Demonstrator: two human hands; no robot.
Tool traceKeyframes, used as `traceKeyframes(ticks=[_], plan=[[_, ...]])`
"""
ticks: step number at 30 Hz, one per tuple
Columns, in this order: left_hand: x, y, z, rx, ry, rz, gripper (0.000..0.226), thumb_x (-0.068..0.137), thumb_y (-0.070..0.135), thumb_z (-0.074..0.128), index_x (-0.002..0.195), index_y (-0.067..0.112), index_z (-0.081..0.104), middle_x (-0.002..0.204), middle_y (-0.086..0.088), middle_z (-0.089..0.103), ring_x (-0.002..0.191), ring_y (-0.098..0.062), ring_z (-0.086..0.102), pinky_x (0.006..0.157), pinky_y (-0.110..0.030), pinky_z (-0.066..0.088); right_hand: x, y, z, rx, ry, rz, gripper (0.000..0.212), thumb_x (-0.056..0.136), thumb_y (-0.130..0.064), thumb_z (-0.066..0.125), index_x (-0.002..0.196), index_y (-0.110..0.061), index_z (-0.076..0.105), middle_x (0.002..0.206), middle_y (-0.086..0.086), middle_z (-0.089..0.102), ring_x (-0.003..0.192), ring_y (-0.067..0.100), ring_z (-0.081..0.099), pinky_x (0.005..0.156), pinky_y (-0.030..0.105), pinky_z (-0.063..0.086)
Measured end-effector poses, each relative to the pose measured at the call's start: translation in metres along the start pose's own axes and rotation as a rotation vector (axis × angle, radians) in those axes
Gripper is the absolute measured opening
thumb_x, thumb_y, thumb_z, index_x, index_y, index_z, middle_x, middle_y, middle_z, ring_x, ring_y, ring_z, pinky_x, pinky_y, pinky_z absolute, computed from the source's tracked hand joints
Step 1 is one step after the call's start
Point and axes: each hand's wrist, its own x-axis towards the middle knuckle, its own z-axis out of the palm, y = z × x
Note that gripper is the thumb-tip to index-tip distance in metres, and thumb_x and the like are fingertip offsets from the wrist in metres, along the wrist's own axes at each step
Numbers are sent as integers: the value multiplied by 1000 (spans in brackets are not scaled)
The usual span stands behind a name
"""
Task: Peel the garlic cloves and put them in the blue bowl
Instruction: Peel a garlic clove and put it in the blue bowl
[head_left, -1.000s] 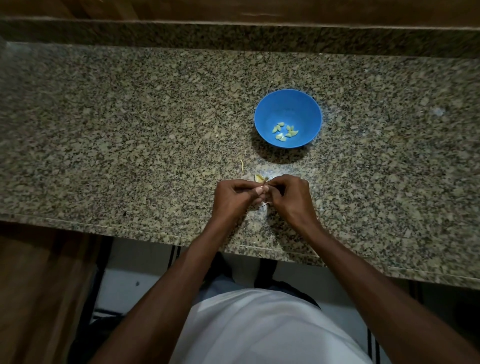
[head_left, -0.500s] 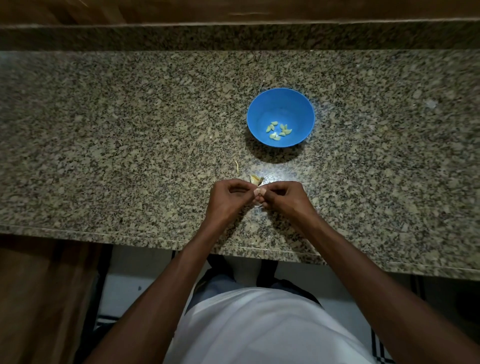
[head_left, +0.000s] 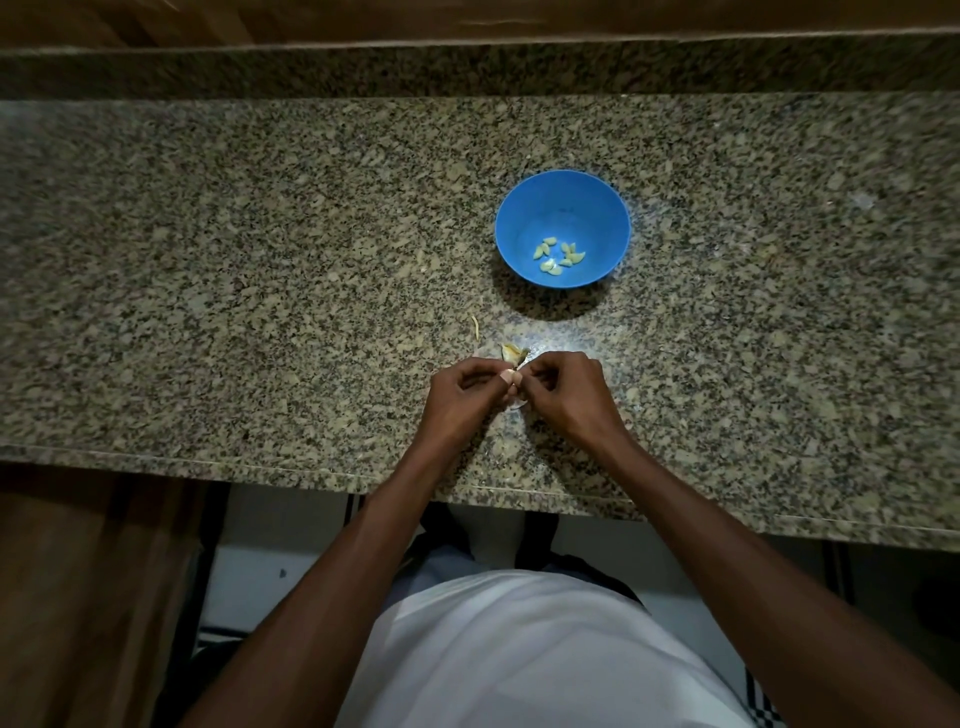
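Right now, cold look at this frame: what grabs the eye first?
The blue bowl stands out, right of centre on the speckled granite counter, with a handful of peeled garlic cloves in its bottom. Nearer the front edge, the left hand and right hand meet fingertip to fingertip, pinching a garlic clove. Papery skin scraps lie just beyond them.

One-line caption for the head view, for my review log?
Both hands pinch a garlic clove near the blue bowl.
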Motion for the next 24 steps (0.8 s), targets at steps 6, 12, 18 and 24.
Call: traceKeyframes(ticks=[6, 12, 18, 24], plan=[[0, -1, -4, -98, -42, -61, 19, 95, 10, 75, 112, 3, 75, 103, -15, 79, 94, -23, 76, 89, -33, 62, -3, 7, -9, 344, -216, 163, 18, 100, -22, 73, 95, -7, 81, 77, 9, 77, 71, 20, 72, 69, 37, 58], [0, 0, -6, -131, -74, -110, 18, 94, 9, 76, 111, 4, 76, 103, -18, 79, 90, -23, 75, 82, -29, 61, -6, 13, -15, 465, -351, 174, 18, 104, -13, 66, 107, 1, 77, 94, 23, 75, 80, 22, 69, 75, 32, 58], [-2, -4, -4, -131, 11, -84, 19, 93, 8, 77, 111, 1, 75, 103, -23, 77, 83, -20, 74, 82, -33, 61, -2, 14, -17, 3, -156, 20, 22, 104, -8, 58, 100, -8, 80, 81, 5, 78, 73, 20, 75, 78, 47, 64], [-5, 3, -2, -161, 59, -63, 19, 90, 5, 80, 108, -1, 75, 99, -20, 78, 91, -27, 78, 79, -28, 62, -2, 6, -19, -144, 31, -77, 10, 87, -16, 76, 92, -19, 85, 79, -4, 80, 68, 5, 73, 66, 37, 64]])
